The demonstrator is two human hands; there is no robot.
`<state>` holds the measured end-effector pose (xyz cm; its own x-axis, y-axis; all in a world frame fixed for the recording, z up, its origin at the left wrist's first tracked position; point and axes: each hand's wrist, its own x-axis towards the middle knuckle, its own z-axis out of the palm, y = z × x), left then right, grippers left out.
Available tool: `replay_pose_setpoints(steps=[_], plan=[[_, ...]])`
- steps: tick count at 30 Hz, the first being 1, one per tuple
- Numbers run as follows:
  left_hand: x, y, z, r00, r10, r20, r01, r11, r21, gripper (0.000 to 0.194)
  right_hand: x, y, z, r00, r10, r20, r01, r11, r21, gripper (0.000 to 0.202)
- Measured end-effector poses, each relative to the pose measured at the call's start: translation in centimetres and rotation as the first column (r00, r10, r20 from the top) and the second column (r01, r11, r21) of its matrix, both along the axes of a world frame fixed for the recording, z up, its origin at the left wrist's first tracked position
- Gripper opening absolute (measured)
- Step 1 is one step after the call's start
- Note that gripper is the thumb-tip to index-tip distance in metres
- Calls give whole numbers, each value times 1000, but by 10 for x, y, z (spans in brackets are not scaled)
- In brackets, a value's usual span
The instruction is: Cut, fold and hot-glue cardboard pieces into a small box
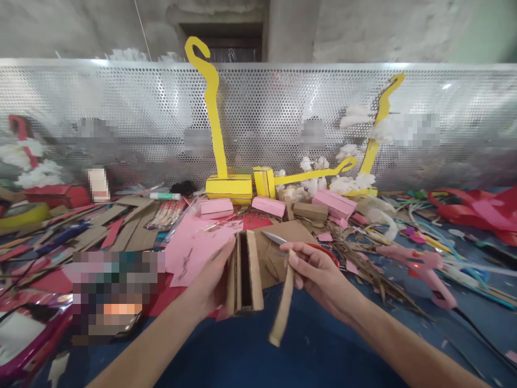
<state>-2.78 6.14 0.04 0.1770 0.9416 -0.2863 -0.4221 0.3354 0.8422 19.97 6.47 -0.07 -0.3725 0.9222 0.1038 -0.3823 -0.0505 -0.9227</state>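
My left hand (212, 280) is closed around the side of a small brown cardboard box (253, 269), which has a long dark opening facing me. In my right hand (317, 269), a narrow cardboard strip (283, 307) is pinched between thumb and fingers and hangs down beside the box. The same hand also holds scissors (273, 237), their blade pointing left and a red handle showing behind the fingers. Box and strip are apart. Beneath them lie a flat brown cardboard sheet (301, 231) and a pink sheet (189, 248) with dark marks.
A pink glue gun (424, 264) with a lit red light lies at the right. Yellow hook-shaped pieces on boxes, such as the yellow box (228, 186), stand along a perforated metal panel (283, 108). Cardboard scraps (129, 215) and a blurred-out device (117, 296) are at the left.
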Motion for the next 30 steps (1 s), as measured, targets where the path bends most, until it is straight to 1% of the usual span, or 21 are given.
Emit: replay_pose_setpoints(steps=[2,4,5,6,7,8,9,10,12,13,14,16,17,19,21,23,25,28,30], plan=[[-1,0,-1,999,-34,12,34,999,-23,55,1,2,-2,998,-12,-63,9,999,-39,32],[-2,1,-1,1000,-19,8,19,999,-40,48,3,4,-3,993,-58,-99,52,997,-65,28],[-1,2,-1,1000,1,16,0,999,-36,44,4,4,-3,990,-97,-100,92,994,-56,26],[0,2,-2,999,22,38,-21,1000,-16,40,4,4,-3,985,-148,-89,147,989,-19,24],[2,3,-2,997,44,70,-45,999,20,37,4,4,-3,977,-201,-68,205,978,48,23],[3,3,-2,993,57,107,-65,996,64,35,4,3,-3,965,-259,-40,262,955,140,21],[5,4,-3,988,68,139,-83,991,107,34,4,1,-3,947,-322,-7,313,917,248,19],[7,4,-4,984,70,164,-93,986,141,33,3,-1,-3,922,-387,23,354,863,360,16],[9,4,-6,978,75,197,-112,976,187,33,2,-6,-3,854,-513,80,384,728,568,11],[10,5,-7,974,78,213,-122,973,197,34,1,-8,-4,814,-571,109,369,653,662,9],[11,5,-8,969,85,232,-133,971,199,36,0,-10,-5,772,-620,140,329,578,747,10],[12,5,-8,957,113,268,-165,969,182,40,-1,-13,-6,702,-684,197,197,452,870,14],[13,5,-7,950,128,284,-182,968,172,43,-1,-14,-7,680,-700,221,123,405,906,17],[14,5,-4,941,144,307,-203,964,169,50,-2,-14,-9,666,-703,249,13,345,938,22],[15,2,0,942,133,309,-199,961,190,54,-2,-15,-10,676,-688,265,-53,313,948,24],[16,-1,3,952,104,288,-171,961,218,56,-3,-15,-10,694,-665,276,-96,295,951,24],[17,-4,4,964,76,255,-143,957,253,61,-2,-16,-11,711,-636,300,-142,288,947,24],[16,-7,1,974,59,217,-123,947,296,70,-2,-17,-11,729,-593,342,-199,295,935,25],[16,-6,-1,976,65,208,-129,942,309,68,-2,-18,-11,735,-580,351,-216,291,932,25]])
